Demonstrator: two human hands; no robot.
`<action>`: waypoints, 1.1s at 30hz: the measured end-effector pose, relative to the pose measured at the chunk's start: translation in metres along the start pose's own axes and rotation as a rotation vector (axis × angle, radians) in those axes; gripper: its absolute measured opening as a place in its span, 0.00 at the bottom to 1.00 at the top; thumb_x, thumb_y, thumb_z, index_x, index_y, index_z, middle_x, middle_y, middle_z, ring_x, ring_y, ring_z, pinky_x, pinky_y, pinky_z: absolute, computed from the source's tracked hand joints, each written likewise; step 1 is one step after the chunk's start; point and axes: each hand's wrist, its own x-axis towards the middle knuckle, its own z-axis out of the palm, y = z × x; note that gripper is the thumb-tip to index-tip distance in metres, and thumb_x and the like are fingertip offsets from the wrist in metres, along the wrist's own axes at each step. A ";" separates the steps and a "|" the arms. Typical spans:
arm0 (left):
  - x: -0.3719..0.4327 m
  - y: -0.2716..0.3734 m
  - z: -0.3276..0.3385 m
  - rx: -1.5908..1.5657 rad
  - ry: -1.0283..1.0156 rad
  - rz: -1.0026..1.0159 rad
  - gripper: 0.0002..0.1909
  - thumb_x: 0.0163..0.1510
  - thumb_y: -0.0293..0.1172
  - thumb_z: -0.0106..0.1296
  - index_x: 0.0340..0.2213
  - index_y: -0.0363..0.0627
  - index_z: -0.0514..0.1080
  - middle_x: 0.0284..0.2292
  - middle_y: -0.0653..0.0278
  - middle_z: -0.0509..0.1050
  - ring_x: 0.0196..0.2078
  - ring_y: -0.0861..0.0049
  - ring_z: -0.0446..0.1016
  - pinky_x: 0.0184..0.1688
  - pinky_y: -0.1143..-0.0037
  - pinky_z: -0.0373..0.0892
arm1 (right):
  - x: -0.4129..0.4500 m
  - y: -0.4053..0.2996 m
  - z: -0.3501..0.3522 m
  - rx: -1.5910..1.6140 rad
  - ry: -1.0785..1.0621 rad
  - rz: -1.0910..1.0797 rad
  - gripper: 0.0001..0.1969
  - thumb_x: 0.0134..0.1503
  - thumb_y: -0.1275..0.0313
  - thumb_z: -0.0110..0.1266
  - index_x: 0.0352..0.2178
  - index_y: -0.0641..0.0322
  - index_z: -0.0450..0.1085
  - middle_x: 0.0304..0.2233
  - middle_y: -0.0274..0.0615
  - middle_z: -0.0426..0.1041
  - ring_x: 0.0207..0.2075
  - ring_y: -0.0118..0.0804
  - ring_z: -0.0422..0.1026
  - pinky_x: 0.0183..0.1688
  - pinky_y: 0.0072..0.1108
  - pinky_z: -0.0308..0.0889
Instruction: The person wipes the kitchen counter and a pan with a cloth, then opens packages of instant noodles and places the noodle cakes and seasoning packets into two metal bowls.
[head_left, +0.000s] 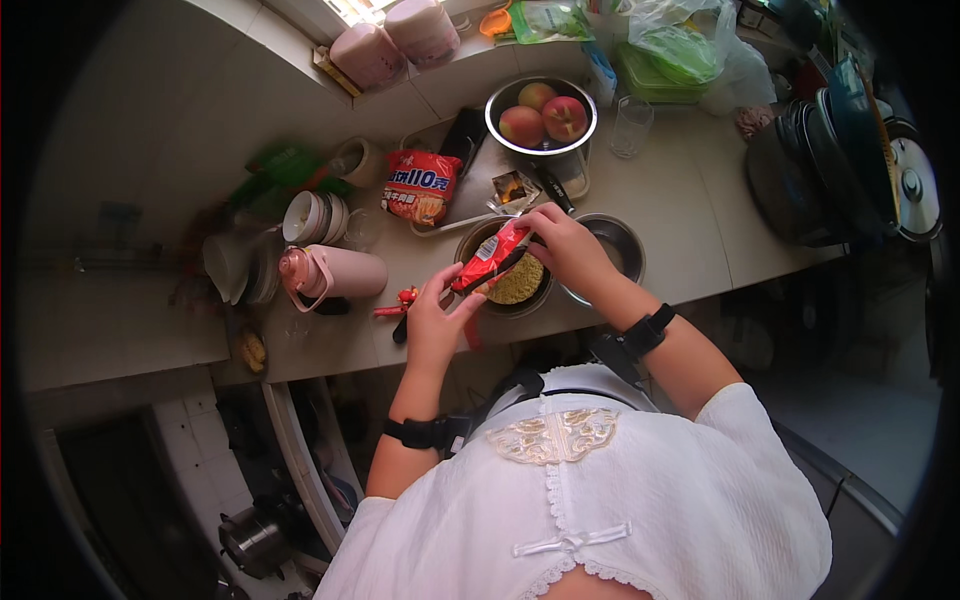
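Between my two hands is a red instant-noodle packet, tilted over a metal bowl. My left hand pinches its lower left end, and my right hand grips the upper right end. In the bowl lies a pale yellow block of dried noodles, partly covered by the packet. Beside it, half hidden behind my right forearm, stands a second metal bowl. A full red noodle packet rests against a metal tray farther back, near a small foil seasoning sachet.
A metal bowl of peaches stands at the back, with a drinking glass to its right. A pink bottle lies on the left near stacked bowls. Dark pots stand at the right. A black-handled utensil rests on the tray.
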 end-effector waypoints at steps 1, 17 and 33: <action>-0.002 -0.010 -0.002 -0.006 0.014 0.001 0.25 0.46 0.30 0.63 0.46 0.37 0.70 0.41 0.58 0.74 0.43 0.74 0.73 0.45 0.75 0.69 | -0.002 -0.002 0.000 0.016 -0.033 0.056 0.17 0.49 0.78 0.57 0.42 0.58 0.67 0.41 0.44 0.68 0.42 0.49 0.70 0.42 0.30 0.68; 0.005 -0.073 -0.018 -0.331 0.114 0.078 0.09 0.47 0.29 0.62 0.29 0.38 0.75 0.35 0.57 0.78 0.39 0.75 0.76 0.45 0.77 0.69 | -0.023 0.010 -0.010 -0.082 0.077 0.204 0.10 0.49 0.74 0.57 0.36 0.57 0.70 0.36 0.43 0.71 0.38 0.48 0.71 0.40 0.33 0.66; 0.043 -0.087 -0.016 -0.100 -0.337 0.164 0.27 0.46 0.32 0.62 0.48 0.41 0.67 0.43 0.61 0.73 0.49 0.73 0.70 0.53 0.71 0.65 | 0.008 -0.045 0.018 -0.306 0.087 -0.122 0.11 0.45 0.69 0.62 0.33 0.53 0.74 0.34 0.35 0.74 0.42 0.40 0.69 0.52 0.33 0.59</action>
